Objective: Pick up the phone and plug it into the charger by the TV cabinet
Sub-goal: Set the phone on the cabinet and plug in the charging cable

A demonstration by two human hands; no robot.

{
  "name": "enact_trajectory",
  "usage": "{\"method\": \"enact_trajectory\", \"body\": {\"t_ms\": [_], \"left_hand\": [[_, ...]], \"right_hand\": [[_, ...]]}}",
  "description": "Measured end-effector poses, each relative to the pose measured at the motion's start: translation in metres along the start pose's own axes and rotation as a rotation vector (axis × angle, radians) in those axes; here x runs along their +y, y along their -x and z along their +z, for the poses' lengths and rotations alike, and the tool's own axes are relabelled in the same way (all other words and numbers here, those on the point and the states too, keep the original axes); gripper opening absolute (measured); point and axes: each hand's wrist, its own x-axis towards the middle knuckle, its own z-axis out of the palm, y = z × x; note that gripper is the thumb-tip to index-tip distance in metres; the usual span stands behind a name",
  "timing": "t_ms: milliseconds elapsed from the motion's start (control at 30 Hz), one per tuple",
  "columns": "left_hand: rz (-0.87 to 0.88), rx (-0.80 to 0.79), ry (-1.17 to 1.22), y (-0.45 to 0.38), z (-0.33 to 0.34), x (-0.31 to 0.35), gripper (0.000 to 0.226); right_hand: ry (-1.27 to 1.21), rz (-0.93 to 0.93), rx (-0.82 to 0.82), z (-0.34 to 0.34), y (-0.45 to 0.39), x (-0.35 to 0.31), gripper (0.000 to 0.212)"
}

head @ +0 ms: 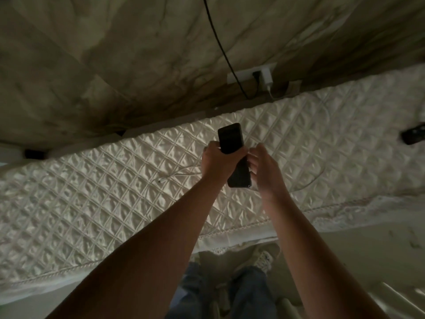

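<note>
A black phone is held upright above the quilted white cabinet cover. My left hand is wrapped around its middle. My right hand touches its right edge, fingers curled against it. A white charging cable lies on the cover just left of my left hand, its plug end free. A white charger adapter sits in a wall socket strip behind the cabinet, with a white cable hanging from it.
A black cable runs down the marbled wall to the socket. A dark remote-like object lies at the cover's far right. Another dark item sits at the far left edge. My legs and a shoe show below.
</note>
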Motion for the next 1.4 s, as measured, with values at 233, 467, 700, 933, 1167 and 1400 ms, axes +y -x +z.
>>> {"method": "enact_trajectory", "body": {"t_ms": [233, 467, 700, 933, 1167, 1400], "left_hand": [[-0.117, -0.168, 0.267, -0.016, 0.037, 0.03, 0.053], [-0.194, -0.28, 0.436, -0.013, 0.047, 0.035, 0.024], [-0.308, -0.196, 0.548, -0.012, 0.051, 0.027, 0.031], [-0.253, -0.179, 0.571, -0.019, 0.043, 0.024, 0.024], [-0.043, -0.121, 0.291, -0.041, 0.027, 0.006, 0.007], [-0.063, -0.103, 0.281, -0.052, 0.02, -0.004, 0.019]], "right_hand": [[0.114, -0.045, 0.087, -0.037, -0.02, -0.012, 0.045], [0.118, -0.069, 0.076, -0.04, -0.024, -0.008, 0.038], [0.278, -0.066, 0.249, -0.042, -0.044, -0.006, 0.038], [0.323, -0.021, 0.24, -0.04, -0.058, 0.007, 0.032], [0.529, -0.158, 0.28, -0.023, -0.064, 0.019, 0.027], [0.476, -0.207, 0.283, -0.003, -0.061, 0.022, 0.025]]}}
